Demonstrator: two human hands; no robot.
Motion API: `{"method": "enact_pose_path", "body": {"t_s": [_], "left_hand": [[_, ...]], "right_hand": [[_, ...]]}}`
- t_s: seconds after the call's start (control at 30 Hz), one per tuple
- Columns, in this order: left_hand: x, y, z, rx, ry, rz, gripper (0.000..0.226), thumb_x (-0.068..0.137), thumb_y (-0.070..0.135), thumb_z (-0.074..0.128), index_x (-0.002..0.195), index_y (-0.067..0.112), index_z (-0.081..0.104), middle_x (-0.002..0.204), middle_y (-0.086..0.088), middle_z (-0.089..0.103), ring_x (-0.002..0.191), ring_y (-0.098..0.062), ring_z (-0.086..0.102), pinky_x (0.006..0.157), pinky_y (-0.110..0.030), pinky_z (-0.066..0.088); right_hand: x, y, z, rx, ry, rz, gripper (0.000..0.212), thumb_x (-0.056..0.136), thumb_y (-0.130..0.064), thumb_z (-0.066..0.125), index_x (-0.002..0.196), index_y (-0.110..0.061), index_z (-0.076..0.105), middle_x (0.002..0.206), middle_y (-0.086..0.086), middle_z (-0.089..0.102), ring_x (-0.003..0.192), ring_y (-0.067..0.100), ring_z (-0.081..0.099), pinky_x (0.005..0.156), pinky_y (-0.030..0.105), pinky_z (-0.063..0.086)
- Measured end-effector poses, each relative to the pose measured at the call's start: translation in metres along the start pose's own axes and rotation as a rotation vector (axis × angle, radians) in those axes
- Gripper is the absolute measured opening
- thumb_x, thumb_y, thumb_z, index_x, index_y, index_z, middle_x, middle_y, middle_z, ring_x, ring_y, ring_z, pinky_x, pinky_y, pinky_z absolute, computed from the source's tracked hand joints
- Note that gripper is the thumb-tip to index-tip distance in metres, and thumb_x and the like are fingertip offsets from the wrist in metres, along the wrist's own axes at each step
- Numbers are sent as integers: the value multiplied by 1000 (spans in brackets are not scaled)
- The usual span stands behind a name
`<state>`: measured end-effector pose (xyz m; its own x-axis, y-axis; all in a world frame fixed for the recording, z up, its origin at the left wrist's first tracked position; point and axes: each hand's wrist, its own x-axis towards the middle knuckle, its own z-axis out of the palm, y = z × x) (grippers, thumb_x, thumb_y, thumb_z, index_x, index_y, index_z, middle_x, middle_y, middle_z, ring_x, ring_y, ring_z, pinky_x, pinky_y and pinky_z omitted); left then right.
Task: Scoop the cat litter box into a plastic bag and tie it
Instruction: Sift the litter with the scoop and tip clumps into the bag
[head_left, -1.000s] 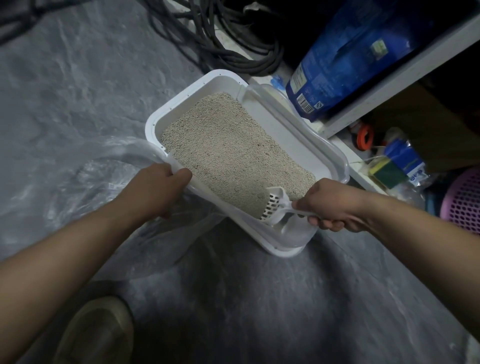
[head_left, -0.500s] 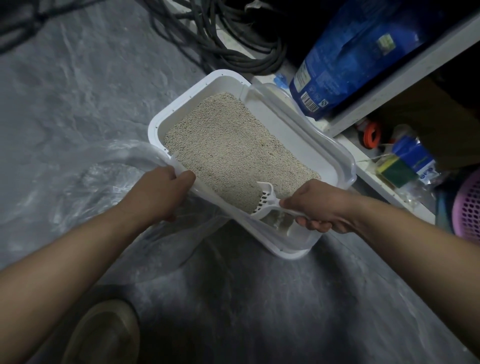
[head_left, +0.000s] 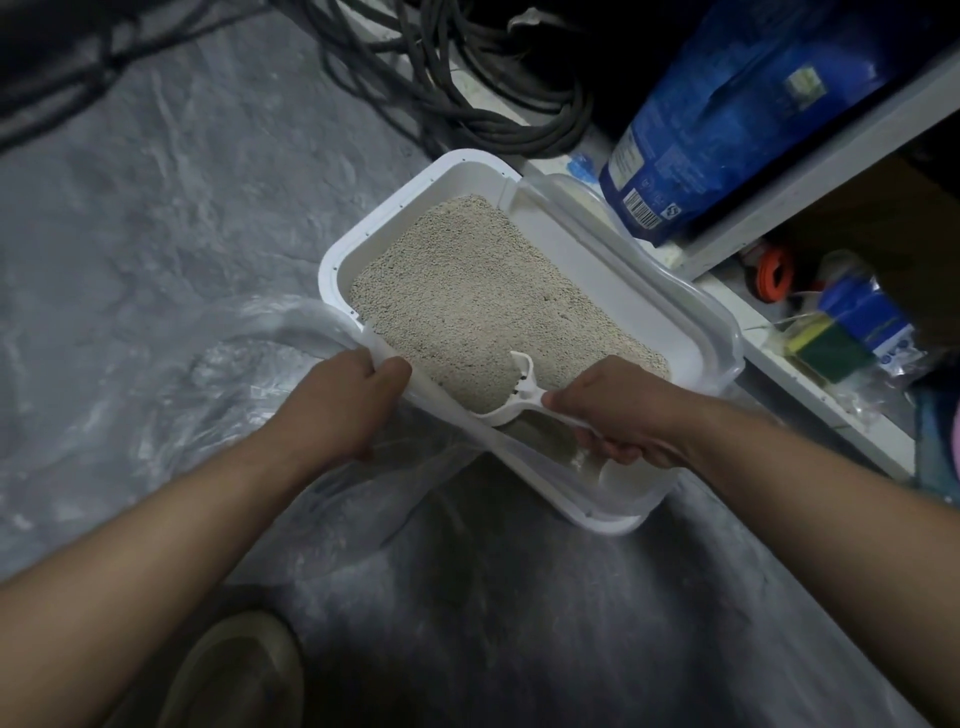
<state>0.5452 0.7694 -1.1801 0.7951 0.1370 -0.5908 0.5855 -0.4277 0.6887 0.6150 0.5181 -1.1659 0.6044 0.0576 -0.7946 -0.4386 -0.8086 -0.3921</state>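
Grey floor (head_left: 156, 218); left hand (head_left: 337, 405) grips litter box (head_left: 691, 332) rim to steady it; right hand (head_left: 618, 415) clenched on scoop (head_left: 511, 395), digging near litter (head_left: 483, 291).

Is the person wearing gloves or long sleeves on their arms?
No. The left hand and right hand are both bare, with no gloves, rings or watch showing. Both forearms are bare too, right down to the picture's edge, so no sleeves can be seen.
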Motion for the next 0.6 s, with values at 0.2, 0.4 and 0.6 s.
{"method": "enact_pose_path", "body": {"t_s": [0.2,0.4,0.6], "left_hand": [[4,-4,1,11,-13,7,34,97,35,42,90,9,62,89,-17,68,84,-33,68,66,-58,60],[8,-7,2,20,-27,10,35,101,35,39,93,7,60,94,-19,66,87,-37,68,68,-57,60],[14,-11,6,-75,-6,-81,44,104,37,39,109,-4,54,107,-32,65,96,-51,67,79,-61,58]], "right_hand": [[6,-18,8,-27,14,-41,42,94,-31,64,65,-1,66,43,11,50,33,18,39,40,18,32],[14,-36,15,-59,24,-118,44,96,-31,63,65,0,68,41,8,51,29,16,41,36,15,31],[25,-49,29,-9,18,-161,46,97,-36,62,65,-3,68,40,7,50,28,13,39,35,11,28]]}}
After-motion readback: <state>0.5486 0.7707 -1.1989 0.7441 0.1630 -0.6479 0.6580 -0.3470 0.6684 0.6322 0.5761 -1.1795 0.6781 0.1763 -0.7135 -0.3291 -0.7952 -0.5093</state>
